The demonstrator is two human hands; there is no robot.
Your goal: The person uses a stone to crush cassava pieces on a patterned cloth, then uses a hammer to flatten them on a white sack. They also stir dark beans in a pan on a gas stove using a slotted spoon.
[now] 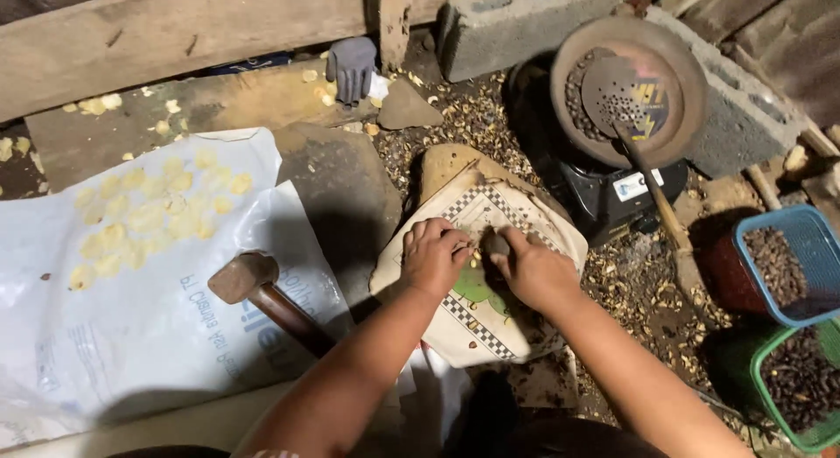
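Note:
My left hand [433, 252] and my right hand [534, 267] meet over a cream cloth with a checkered border [516, 331] draped on a rounded stone [446, 165]. Between the fingertips of both hands sits a small dark nut or seed [495, 243], pinched from each side. A wooden mallet [254, 287] lies to the left of my left forearm, head up, on a white plastic sack [131, 335]. Several flattened yellow pieces [140, 217] are spread over that sack.
A dark round pan [682, 73] with a perforated ladle [623, 99] sits on a black stove [612, 191] at upper right. A blue basket [818, 226] and a green basket [761, 397] hold dark seeds at right. Shell litter covers the ground; a grey glove [352, 66] and concrete blocks [525, 20] lie behind.

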